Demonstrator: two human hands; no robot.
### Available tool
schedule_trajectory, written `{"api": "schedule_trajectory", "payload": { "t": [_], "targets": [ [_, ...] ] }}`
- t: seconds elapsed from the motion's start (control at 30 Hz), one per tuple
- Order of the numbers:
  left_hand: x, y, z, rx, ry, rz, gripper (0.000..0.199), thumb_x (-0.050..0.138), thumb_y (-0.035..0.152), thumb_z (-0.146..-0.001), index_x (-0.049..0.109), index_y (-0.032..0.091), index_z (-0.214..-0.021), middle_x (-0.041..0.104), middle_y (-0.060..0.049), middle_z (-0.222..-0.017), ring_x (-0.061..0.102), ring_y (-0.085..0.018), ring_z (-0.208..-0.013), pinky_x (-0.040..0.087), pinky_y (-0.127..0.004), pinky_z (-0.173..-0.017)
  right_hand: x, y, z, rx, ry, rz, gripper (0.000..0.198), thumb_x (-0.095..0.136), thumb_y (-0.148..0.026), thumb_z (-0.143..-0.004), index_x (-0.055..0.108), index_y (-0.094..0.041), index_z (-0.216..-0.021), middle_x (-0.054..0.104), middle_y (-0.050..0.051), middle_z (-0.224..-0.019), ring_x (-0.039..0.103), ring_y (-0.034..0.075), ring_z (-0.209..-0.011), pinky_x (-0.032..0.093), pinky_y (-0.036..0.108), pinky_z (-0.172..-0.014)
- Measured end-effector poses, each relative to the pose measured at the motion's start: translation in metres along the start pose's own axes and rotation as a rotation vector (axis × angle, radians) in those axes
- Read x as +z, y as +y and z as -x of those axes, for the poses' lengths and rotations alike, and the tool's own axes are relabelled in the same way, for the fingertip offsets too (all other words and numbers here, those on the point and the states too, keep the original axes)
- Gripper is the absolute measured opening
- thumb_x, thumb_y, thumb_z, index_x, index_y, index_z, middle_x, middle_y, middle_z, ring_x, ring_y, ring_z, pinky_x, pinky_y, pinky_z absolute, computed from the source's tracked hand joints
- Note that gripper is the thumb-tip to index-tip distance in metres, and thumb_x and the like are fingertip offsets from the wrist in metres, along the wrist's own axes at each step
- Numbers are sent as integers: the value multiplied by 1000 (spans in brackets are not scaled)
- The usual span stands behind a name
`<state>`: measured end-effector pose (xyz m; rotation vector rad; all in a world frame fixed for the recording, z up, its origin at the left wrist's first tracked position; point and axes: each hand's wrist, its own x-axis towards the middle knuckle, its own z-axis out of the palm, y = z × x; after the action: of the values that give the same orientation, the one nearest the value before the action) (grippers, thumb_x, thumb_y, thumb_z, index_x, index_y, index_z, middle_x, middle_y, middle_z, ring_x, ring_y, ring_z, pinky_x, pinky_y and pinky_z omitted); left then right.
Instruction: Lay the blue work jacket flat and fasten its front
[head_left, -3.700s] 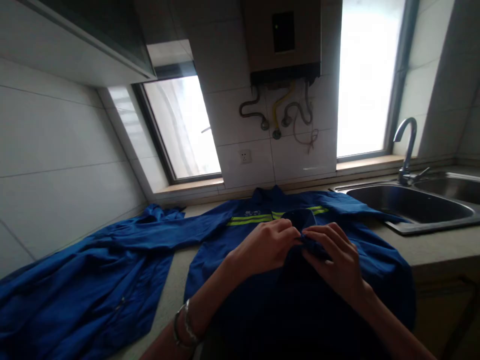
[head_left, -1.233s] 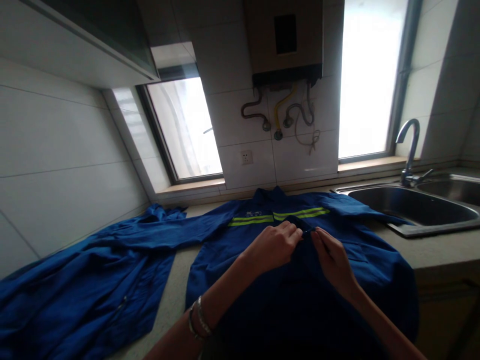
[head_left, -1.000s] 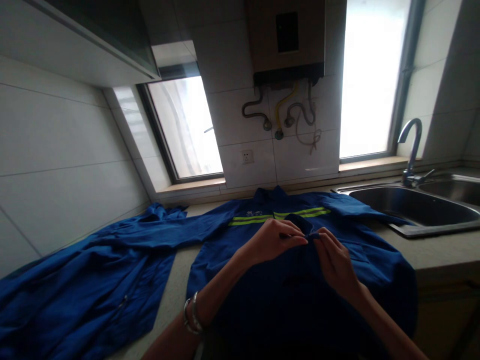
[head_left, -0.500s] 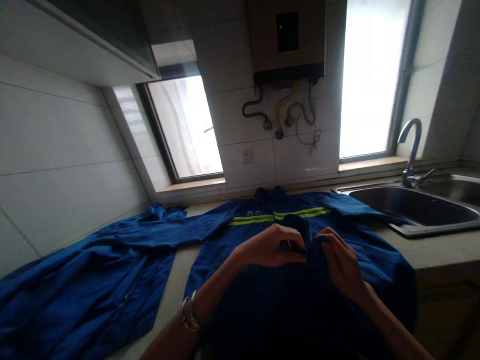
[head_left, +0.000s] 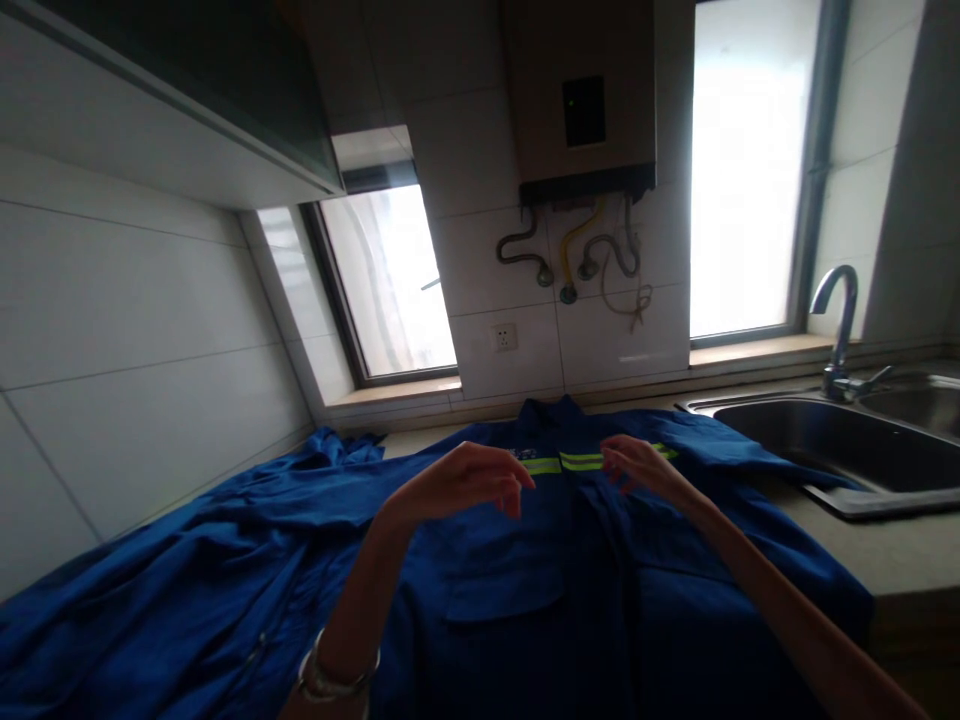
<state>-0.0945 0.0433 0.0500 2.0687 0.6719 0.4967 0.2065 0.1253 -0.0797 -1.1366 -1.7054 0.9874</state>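
A blue work jacket (head_left: 495, 590) with yellow-green stripes across its chest lies spread on the counter, collar toward the wall. Over its left half hovers my left hand (head_left: 465, 478), fingers loosely curved and apart, holding nothing. My right hand (head_left: 641, 466) is above the striped chest on the other side, its fingers bent and spread with nothing between them. The front edges of the jacket run down the middle, lying loose. To the left lies another blue garment (head_left: 165, 580), rumpled, with a zip showing; the jacket's sleeve overlaps it.
A steel sink (head_left: 780, 430) with a chrome faucet (head_left: 844, 320) is set into the counter (head_left: 825, 545) at the right. A water heater (head_left: 585, 100) with hoses hangs on the tiled wall. An overhead cabinet (head_left: 172, 120) juts out at upper left.
Both hands have let go of the jacket's front edge, which was gripped and lifted between them. They have moved apart, and the cloth now lies down. The view has tilted up slightly.
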Motion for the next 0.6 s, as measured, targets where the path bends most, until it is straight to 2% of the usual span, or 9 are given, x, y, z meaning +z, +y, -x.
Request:
{"api": "schedule_trajectory", "payload": {
  "t": [0.13, 0.23, 0.33, 0.43, 0.5, 0.6],
  "targets": [
    [-12, -5, 4, 26, 110, 17, 35, 55, 39, -83, 62, 8, -98, 66, -8, -74, 61, -13, -68, 48, -24, -64, 2, 20, -106, 131, 150, 291, 39, 38, -28, -88, 41, -9, -123, 57, 13, -112, 60, 17, -91, 51, 24, -69],
    [-22, -10, 6, 38, 155, 28, 35, 54, 39, -83, 62, 8, -97, 66, -8, -73, 61, -13, -65, 46, -23, -61, 19, 34, -158, 181, 151, 421, 45, 51, -26, -82, 47, -3, -120, 53, 19, -118, 53, 25, -106, 43, 30, -86],
    [-31, -15, 8, 44, 214, 49, 36, 55, 39, -83, 62, 7, -96, 66, -9, -71, 60, -13, -63, 46, -24, -60, 47, 51, -178, 240, 142, 525, 62, 63, -41, -73, 50, -1, -118, 50, 22, -122, 43, 33, -116, 34, 39, -95],
    [-37, -19, 7, 46, 258, 65, 36, 55, 40, -82, 63, 7, -94, 66, -8, -68, 60, -13, -60, 46, -23, -57, 75, 72, -181, 280, 203, 626, 73, 60, -55, -71, 48, -3, -121, 42, 24, -129, 33, 38, -121, 25, 49, -97],
    [-38, -22, 6, 42, 264, 67, 35, 55, 40, -82, 64, 8, -93, 66, -7, -66, 60, -12, -58, 46, -22, -56, 88, 86, -180, 255, 288, 743, 61, 56, -51, -75, 53, -6, -115, 43, 23, -127, 33, 36, -121, 25, 51, -95],
    [-37, -28, 2, 34, 256, 65, 32, 55, 38, -83, 64, 9, -92, 66, -7, -66, 60, -13, -59, 45, -21, -55, 96, 100, -178, 201, 366, 862, 35, 49, -37, -82, 61, -11, -103, 50, 18, -118, 39, 31, -116, 30, 47, -91]
  ]
}}
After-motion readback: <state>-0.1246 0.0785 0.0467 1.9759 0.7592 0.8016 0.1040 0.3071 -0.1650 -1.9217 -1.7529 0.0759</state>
